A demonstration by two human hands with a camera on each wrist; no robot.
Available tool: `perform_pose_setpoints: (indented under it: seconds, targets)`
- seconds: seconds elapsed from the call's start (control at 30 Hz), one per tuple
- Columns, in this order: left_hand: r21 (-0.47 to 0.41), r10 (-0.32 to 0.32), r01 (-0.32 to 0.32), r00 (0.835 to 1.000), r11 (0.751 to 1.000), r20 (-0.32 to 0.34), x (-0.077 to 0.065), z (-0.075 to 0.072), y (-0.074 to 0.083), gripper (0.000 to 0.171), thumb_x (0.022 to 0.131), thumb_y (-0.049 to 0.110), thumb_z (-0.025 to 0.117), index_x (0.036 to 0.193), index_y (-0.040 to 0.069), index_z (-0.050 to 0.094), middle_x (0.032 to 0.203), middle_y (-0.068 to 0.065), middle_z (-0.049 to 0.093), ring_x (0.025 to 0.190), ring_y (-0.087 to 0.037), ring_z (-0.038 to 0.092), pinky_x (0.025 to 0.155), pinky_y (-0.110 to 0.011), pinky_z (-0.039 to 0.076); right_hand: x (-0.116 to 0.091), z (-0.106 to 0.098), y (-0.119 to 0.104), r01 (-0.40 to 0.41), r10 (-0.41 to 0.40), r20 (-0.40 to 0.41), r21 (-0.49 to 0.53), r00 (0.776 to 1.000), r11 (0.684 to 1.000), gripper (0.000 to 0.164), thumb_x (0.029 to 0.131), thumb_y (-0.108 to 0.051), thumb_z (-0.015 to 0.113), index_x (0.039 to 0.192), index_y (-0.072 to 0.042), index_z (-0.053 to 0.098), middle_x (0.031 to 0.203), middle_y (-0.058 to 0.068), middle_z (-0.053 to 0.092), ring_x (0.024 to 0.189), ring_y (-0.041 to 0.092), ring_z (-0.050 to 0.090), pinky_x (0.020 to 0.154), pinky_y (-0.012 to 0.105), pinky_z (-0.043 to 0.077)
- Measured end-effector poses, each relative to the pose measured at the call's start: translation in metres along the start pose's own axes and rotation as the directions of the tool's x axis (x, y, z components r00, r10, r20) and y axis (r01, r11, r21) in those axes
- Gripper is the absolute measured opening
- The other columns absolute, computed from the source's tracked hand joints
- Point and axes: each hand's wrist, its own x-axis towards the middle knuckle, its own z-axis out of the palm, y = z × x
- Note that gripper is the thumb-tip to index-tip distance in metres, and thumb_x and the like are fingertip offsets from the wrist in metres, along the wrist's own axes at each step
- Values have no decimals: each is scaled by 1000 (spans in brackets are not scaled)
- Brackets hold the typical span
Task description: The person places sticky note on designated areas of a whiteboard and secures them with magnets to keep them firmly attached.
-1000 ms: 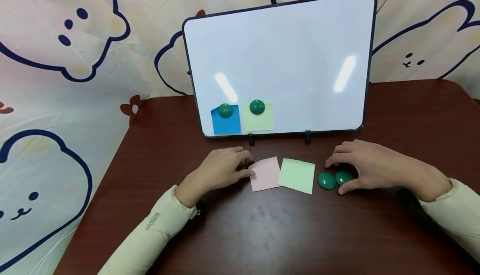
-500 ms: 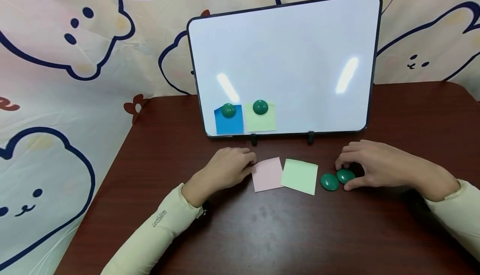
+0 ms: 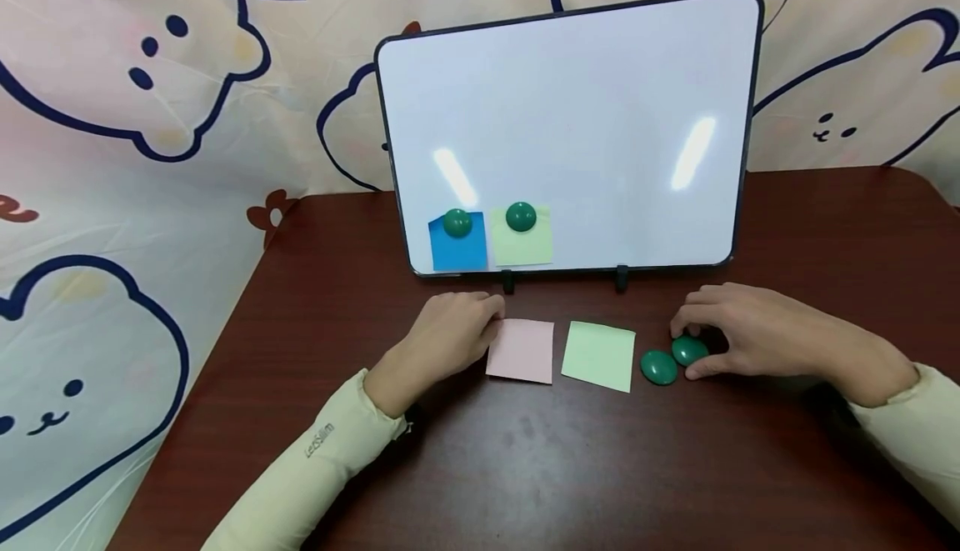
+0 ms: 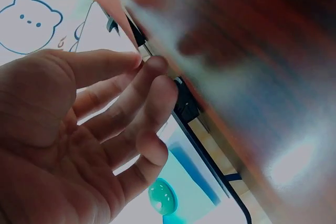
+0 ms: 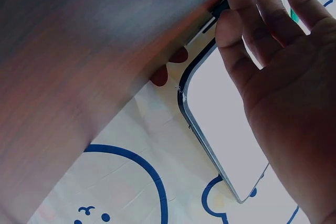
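In the head view, my left hand (image 3: 454,328) is at the left edge of a pink sticky note (image 3: 521,353). The left wrist view shows its thumb and forefinger pinching a corner of the pink note (image 4: 107,1), which tilts up from the table. Just right of it lies a light green sticky note (image 3: 598,357), with a narrow gap between. My right hand (image 3: 757,330) curls thumb and fingertips about a round green magnet (image 3: 689,350). A second green magnet (image 3: 659,367) lies against that one on its left. In the right wrist view, the right fingertips are cut off at the top.
Behind the notes, a whiteboard (image 3: 585,134) stands on small black feet (image 3: 621,278). At its lower left, green magnets hold a blue note (image 3: 459,252) and a yellow-green note (image 3: 522,247). A cartoon-print cloth (image 3: 150,201) hangs behind the brown table (image 3: 570,468).
The pink note has shifted left and turned straighter, so it no longer meets the light green note. My right fingers have drawn in around the right magnet.
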Motion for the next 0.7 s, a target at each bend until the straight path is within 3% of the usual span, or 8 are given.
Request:
perform_pose_setpoints:
  seconds: [0.3, 0.47, 0.7]
  targets:
    - [-70, -31, 27, 998, 997, -63, 0, 0, -1, 10, 88, 8, 73, 83, 15, 67, 73, 2, 66, 60, -8, 53, 52, -25, 47, 0, 1, 3, 23, -23, -6, 12, 1000, 1000, 42, 75, -52, 82, 111, -36, 68, 104, -24, 58, 91, -2, 55, 78, 28, 55]
    - [-100, -23, 12, 994, 995, -105, 0, 0, -2, 9, 87, 7, 75, 86, 15, 70, 77, 2, 70, 63, -8, 57, 56, -26, 51, -1, -1, 6, 19, -20, 14, 57, 1000, 998, 41, 76, -52, 81, 111, -36, 68, 101, -24, 57, 90, -3, 55, 77, 26, 54]
    - [-120, -25, 5, 986, 993, -163, 0, -1, -3, 9, 90, 6, 72, 92, 15, 73, 82, 2, 72, 63, -9, 57, 57, -25, 51, 0, -1, 7, 54, -54, -9, 47, 999, 997, 36, 78, -45, 83, 109, -34, 68, 100, -24, 57, 88, -4, 54, 77, 25, 54]
